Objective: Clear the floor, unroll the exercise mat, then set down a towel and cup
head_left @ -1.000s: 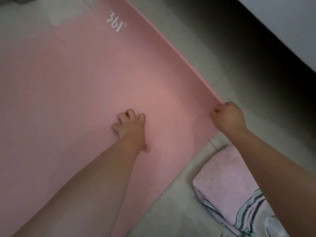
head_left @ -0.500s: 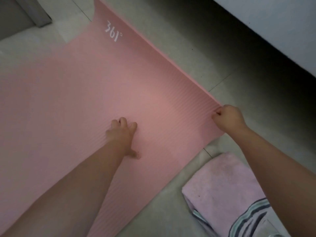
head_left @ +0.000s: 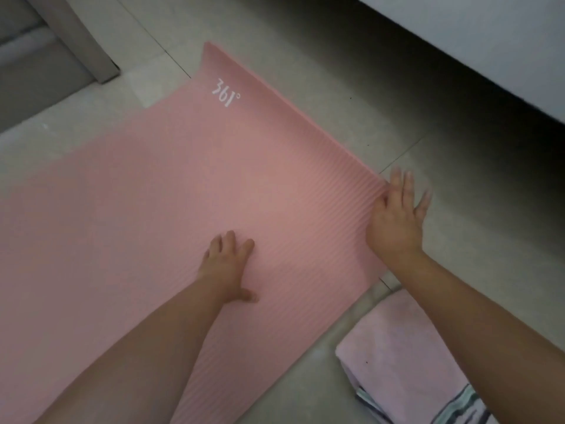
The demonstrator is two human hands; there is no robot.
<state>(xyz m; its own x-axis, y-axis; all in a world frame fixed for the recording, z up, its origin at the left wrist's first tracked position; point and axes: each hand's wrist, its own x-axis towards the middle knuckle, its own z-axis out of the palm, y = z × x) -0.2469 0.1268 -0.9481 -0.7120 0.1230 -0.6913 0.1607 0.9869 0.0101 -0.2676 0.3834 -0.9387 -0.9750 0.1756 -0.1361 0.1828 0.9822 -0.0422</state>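
Pink mat (head_left: pixel 183 194) lies flat under left hand (head_left: pixel 227 267); right hand (head_left: pixel 397 218) spread open at its corner.

Pink mat (head_left: pixel 171 215): unrolled, lying flat on the pale tiled floor (head_left: pixel 336 96), surface finely ribbed. White "361°" print (head_left: pixel 226 94) near its far corner, which curls up slightly. Towel (head_left: pixel 397 356): pale pink, folded, with grey-green stripes at its near end; it lies on the floor just beside the mat's near right corner, not touching it.

Grey furniture base (head_left: pixel 46 56); white ledge (head_left: pixel 489 41)
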